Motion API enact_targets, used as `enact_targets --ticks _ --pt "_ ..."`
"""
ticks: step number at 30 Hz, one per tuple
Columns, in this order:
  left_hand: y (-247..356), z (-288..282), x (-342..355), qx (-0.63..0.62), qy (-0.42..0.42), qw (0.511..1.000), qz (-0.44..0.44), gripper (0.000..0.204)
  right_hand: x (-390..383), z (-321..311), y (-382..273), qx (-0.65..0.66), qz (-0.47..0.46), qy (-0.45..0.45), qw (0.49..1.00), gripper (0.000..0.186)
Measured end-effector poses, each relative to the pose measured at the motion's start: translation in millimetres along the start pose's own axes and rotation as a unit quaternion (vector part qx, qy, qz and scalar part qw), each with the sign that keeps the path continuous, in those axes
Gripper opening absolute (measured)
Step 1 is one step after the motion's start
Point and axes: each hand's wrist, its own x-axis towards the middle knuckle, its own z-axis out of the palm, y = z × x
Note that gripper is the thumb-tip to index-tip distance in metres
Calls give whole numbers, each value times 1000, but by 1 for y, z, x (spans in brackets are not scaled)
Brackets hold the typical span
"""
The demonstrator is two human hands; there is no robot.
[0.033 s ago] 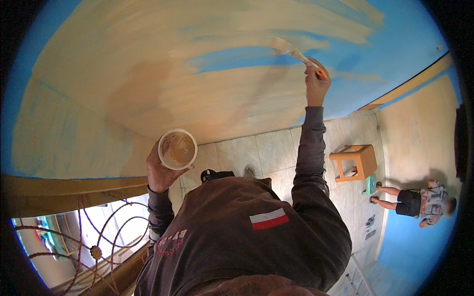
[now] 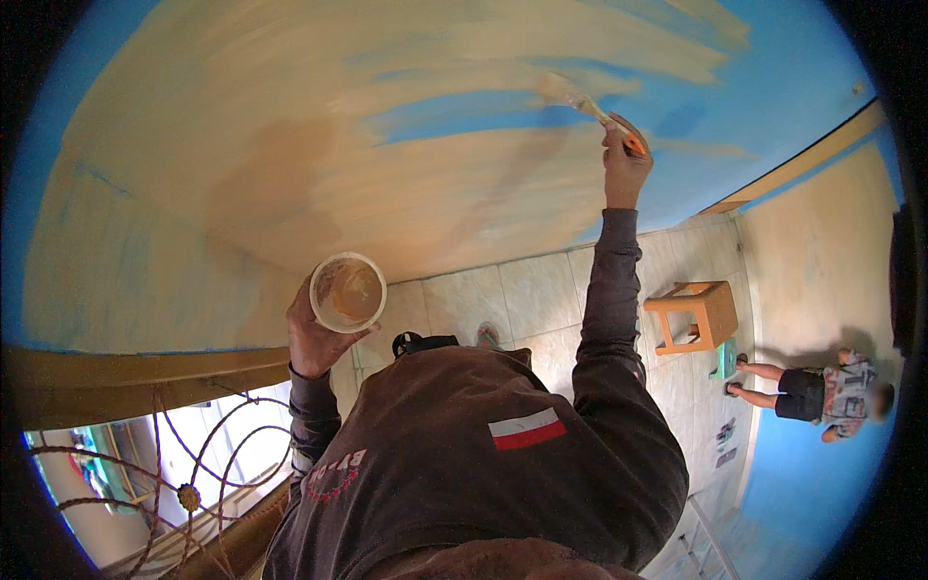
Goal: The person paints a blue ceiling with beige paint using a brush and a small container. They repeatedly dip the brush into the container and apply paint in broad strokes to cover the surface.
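Observation:
My right hand [image 2: 626,166], arm stretched out, is closed round the handle of a paintbrush [image 2: 591,106]. Its orange handle end shows past my fingers, and the pale bristles are at the wall [image 2: 416,174]. Cream-beige paint covers much of that wall, with a streak of bare blue [image 2: 464,114] left of the brush and more blue at the right. My left hand [image 2: 314,333] grips a round whitish paint tub [image 2: 349,293] from its left side and below. Smears of beige paint coat the inside of the tub; how deep the paint is I cannot tell.
An orange-brown plastic stool [image 2: 710,317] stands on the tiled floor [image 2: 541,290], beside a small green stool [image 2: 725,360]. Another person [image 2: 812,396] is at the far right by a second wall. A window with a curled metal grille [image 2: 188,495] lies at the lower left.
My right hand and the paintbrush have shifted slightly to the right along the wall. My left hand and the tub look the same.

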Motion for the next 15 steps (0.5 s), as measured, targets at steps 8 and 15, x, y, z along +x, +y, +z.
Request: enact_targets --ticks 8,15 --pt "3 16 16 14 -16 999 25 88 32 -84 21 -69 -52 121 989 23" --pt "4 23 19 -3 -29 1000 6 88 46 -89 31 -215 -195 290 912 23"
